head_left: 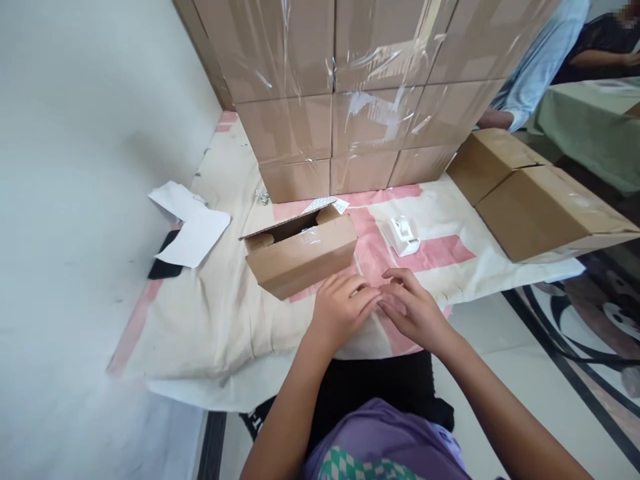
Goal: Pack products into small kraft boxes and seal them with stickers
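My left hand (344,305) and my right hand (413,308) meet at the fingertips above the table's near edge. The left fingers are pressed together; the right thumb and fingers are bent towards them. Anything between the fingertips is too small to make out. Just beyond my left hand lies a small brown carton (307,257), its top flap partly raised and a strip of clear tape on its edge. A white tape dispenser (403,237) stands past my right hand. Behind the carton is a printed paper (327,204).
Tape-covered stacked cartons (370,123) fill the back of the cloth-covered table (220,333). White papers (193,233) overlap a black object (164,268) at left, beside the wall. Larger boxes (535,207) are at right. A person's blue sleeve (540,67) and another person appear beyond.
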Action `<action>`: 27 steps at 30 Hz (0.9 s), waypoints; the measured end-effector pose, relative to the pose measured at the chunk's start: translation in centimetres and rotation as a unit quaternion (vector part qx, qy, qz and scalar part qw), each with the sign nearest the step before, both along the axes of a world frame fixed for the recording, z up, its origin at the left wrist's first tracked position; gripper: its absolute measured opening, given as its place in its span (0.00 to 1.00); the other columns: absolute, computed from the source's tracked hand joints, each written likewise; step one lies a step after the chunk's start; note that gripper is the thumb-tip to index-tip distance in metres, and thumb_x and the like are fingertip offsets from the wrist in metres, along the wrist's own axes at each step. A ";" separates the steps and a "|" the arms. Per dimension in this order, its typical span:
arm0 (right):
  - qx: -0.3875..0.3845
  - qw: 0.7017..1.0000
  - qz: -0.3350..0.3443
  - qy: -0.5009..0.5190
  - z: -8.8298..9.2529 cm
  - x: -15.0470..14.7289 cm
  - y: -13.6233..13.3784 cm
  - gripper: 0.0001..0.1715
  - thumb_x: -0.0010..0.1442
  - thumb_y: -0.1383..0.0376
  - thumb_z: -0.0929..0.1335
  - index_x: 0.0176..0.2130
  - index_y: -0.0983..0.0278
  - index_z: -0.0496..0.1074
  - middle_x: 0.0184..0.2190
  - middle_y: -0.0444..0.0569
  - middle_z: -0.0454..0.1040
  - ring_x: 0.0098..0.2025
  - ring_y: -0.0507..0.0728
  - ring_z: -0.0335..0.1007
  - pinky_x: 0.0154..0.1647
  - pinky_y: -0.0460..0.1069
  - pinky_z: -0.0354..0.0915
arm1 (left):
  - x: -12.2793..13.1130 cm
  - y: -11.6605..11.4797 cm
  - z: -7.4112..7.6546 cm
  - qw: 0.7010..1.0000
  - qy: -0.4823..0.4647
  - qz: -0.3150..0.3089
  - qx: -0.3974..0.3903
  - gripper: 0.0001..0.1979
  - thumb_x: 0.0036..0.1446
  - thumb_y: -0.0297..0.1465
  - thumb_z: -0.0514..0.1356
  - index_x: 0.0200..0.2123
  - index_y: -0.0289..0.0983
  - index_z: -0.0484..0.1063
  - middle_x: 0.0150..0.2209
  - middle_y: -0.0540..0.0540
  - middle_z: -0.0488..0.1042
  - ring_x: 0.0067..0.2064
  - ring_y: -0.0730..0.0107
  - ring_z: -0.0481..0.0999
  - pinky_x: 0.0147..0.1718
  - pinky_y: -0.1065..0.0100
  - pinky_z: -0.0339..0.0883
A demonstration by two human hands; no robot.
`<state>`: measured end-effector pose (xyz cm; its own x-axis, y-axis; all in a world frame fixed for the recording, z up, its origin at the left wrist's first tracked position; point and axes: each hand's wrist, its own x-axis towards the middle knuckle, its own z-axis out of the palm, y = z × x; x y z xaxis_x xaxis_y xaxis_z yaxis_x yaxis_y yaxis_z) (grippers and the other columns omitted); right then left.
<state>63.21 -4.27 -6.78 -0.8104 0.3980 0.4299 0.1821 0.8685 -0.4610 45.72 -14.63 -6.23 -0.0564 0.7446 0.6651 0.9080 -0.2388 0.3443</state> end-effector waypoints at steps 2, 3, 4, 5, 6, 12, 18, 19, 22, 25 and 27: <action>-0.028 0.999 -0.019 0.003 -0.1 0.0 -0.5 0.11 0.67 0.66 0.67 0.50 0.56 0.68 0.54 0.54 0.65 0.49 0.60 0.72 0.45 0.55 0.73 | 0.4 -0.3 0.1 0.999 0.017 0.014 0.032 0.05 0.65 0.28 0.62 0.35 0.39 0.76 0.31 0.51 0.78 0.34 0.71 0.75 0.35 0.65 0.61; -0.053 0.998 -0.031 0.004 -0.3 -0.1 -0.6 0.12 0.67 0.65 0.67 0.50 0.56 0.68 0.55 0.54 0.65 0.49 0.59 0.72 0.47 0.56 0.73 | 0.7 -0.5 0.3 0.998 0.028 0.019 0.054 0.04 0.64 0.26 0.62 0.35 0.39 0.76 0.31 0.51 0.78 0.33 0.71 0.75 0.34 0.65 0.61; -0.079 0.996 -0.048 0.004 -0.5 -0.2 -0.6 0.13 0.66 0.65 0.68 0.51 0.56 0.67 0.56 0.54 0.64 0.48 0.59 0.72 0.48 0.57 0.73 | 1.1 -0.8 0.7 0.996 0.034 0.019 0.078 0.04 0.63 0.25 0.63 0.35 0.38 0.76 0.30 0.51 0.78 0.33 0.71 0.75 0.33 0.65 0.60; -0.103 0.992 -0.070 0.006 -0.9 -0.4 -0.4 0.16 0.65 0.63 0.69 0.52 0.57 0.65 0.58 0.55 0.62 0.47 0.59 0.72 0.49 0.59 0.73 | 1.4 -1.2 1.2 0.995 0.028 0.012 0.099 0.04 0.62 0.24 0.63 0.35 0.38 0.75 0.30 0.51 0.78 0.32 0.71 0.74 0.33 0.65 0.60; -0.121 0.988 -0.093 0.010 -1.2 -0.7 0.0 0.20 0.63 0.62 0.70 0.53 0.58 0.63 0.61 0.57 0.59 0.46 0.59 0.72 0.50 0.60 0.73 | 1.7 -1.8 1.9 0.993 0.013 -0.002 0.116 0.04 0.62 0.24 0.63 0.36 0.38 0.75 0.29 0.51 0.77 0.32 0.71 0.74 0.32 0.65 0.60; -0.072 0.993 -0.011 0.093 0.8 -6.9 4.6 0.41 0.62 0.53 0.72 0.66 0.57 0.54 0.71 0.61 0.50 0.71 0.70 0.52 0.66 0.69 0.60 | -0.2 -5.8 6.6 0.996 -0.045 -0.024 0.079 0.05 0.63 0.24 0.63 0.41 0.37 0.75 0.33 0.49 0.78 0.33 0.71 0.73 0.33 0.64 0.61; -0.006 0.987 0.145 0.074 4.5 -15.9 8.0 0.26 0.70 0.62 0.63 0.65 0.56 0.66 0.68 0.49 0.66 0.72 0.64 0.54 0.72 0.67 0.54 | -5.8 -6.1 7.6 0.990 -0.118 0.069 0.040 0.04 0.64 0.24 0.62 0.39 0.39 0.75 0.35 0.50 0.76 0.38 0.73 0.74 0.37 0.68 0.65; -0.012 0.988 0.146 0.055 4.4 -16.5 8.1 0.24 0.70 0.62 0.61 0.62 0.57 0.70 0.66 0.49 0.69 0.71 0.63 0.57 0.72 0.66 0.55 | -6.6 -5.8 7.9 0.985 -0.152 0.082 0.002 0.04 0.66 0.26 0.61 0.37 0.39 0.75 0.35 0.50 0.76 0.37 0.74 0.74 0.37 0.69 0.65; -0.044 0.992 0.119 0.011 3.8 -17.0 7.8 0.23 0.71 0.63 0.59 0.58 0.58 0.75 0.62 0.47 0.73 0.70 0.63 0.60 0.71 0.64 0.59 | -9.3 -4.3 9.2 0.939 -0.280 0.083 -0.183 0.11 0.67 0.35 0.60 0.31 0.39 0.76 0.31 0.51 0.75 0.35 0.72 0.72 0.34 0.69 0.63; -0.058 0.992 0.117 0.005 3.4 -16.5 7.4 0.23 0.71 0.63 0.60 0.58 0.58 0.75 0.64 0.46 0.72 0.72 0.64 0.56 0.71 0.65 0.59 | -12.0 -2.1 10.2 0.887 -0.343 0.079 -0.299 0.14 0.64 0.40 0.61 0.29 0.39 0.76 0.28 0.51 0.73 0.33 0.71 0.70 0.33 0.69 0.61; -0.059 0.990 0.128 0.015 3.4 -16.4 7.3 0.22 0.70 0.64 0.61 0.57 0.57 0.76 0.63 0.45 0.72 0.72 0.65 0.55 0.71 0.66 0.59 | -13.6 -0.4 10.5 0.876 -0.331 0.076 -0.342 0.13 0.61 0.41 0.62 0.30 0.38 0.77 0.30 0.50 0.75 0.34 0.70 0.70 0.33 0.68 0.60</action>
<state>46.81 3.08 -3.36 -0.8784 0.2304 0.4187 -0.0521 0.8247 -0.5631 32.15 -15.07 4.26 -0.3945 0.9064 -0.1509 0.4584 0.3364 0.8226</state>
